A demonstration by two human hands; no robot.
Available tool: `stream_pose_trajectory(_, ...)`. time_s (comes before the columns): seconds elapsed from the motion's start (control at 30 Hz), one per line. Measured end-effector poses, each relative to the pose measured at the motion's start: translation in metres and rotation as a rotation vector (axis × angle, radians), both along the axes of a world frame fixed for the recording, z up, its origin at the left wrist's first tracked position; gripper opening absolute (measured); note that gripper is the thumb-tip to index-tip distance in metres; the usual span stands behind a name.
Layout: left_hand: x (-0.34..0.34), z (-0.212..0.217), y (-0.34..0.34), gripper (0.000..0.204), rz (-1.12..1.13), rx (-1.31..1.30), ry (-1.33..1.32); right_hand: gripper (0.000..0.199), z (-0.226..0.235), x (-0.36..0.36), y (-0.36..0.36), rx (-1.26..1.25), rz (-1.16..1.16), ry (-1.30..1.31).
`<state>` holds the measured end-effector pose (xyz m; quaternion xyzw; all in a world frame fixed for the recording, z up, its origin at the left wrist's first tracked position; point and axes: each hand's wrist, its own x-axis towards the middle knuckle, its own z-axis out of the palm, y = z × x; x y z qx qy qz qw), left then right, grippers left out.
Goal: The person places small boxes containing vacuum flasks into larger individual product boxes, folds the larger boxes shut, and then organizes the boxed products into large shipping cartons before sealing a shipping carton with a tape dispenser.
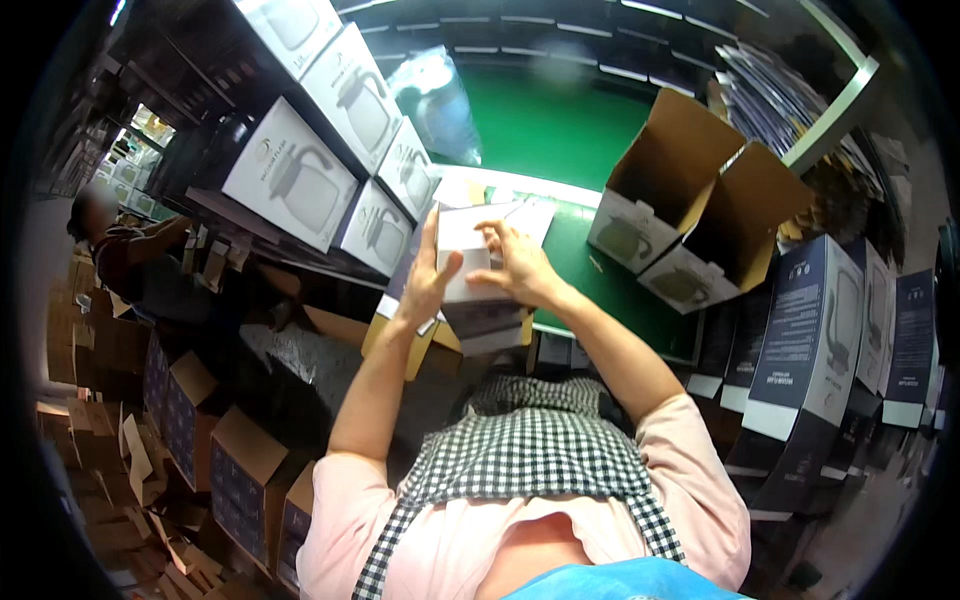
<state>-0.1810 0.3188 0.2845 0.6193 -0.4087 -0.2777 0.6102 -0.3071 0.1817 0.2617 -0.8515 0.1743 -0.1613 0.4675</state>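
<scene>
A white cardboard carton (468, 272) with dark sides stands at the near edge of the green table (545, 125), in front of my chest. My left hand (428, 282) clasps its left side, thumb on the front face. My right hand (520, 265) presses down on the carton's top, where the white flaps (515, 215) lie partly folded. Both forearms reach up from the lower edge.
Two open brown cartons (690, 200) lie on the table to the right. Stacked white kettle boxes (330, 140) line the left. Dark blue boxes (810, 340) stand at right. Open cartons (240, 470) crowd the floor lower left. Another person (130, 255) works at far left.
</scene>
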Motion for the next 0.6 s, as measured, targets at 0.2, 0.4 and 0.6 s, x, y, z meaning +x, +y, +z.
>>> stream_pose_trajectory(0.2, 0.034, 0.008, -0.024, 0.079, -0.151, 0.182, 0.056, 0.035, -0.006, 0.001, 0.006, -0.366, -0.006, -0.161)
stream_pose_trajectory(0.4, 0.027, 0.000, -0.045, 0.111, -0.034, 0.479, -0.187, 0.028, -0.020, -0.026, 0.015, -0.071, -0.312, -0.592)
stream_pose_trajectory(0.6, 0.003, 0.017, -0.063, 0.102, 0.082, 0.757, -0.614, 0.043, -0.120, -0.056, -0.012, 0.915, -0.782, -0.122)
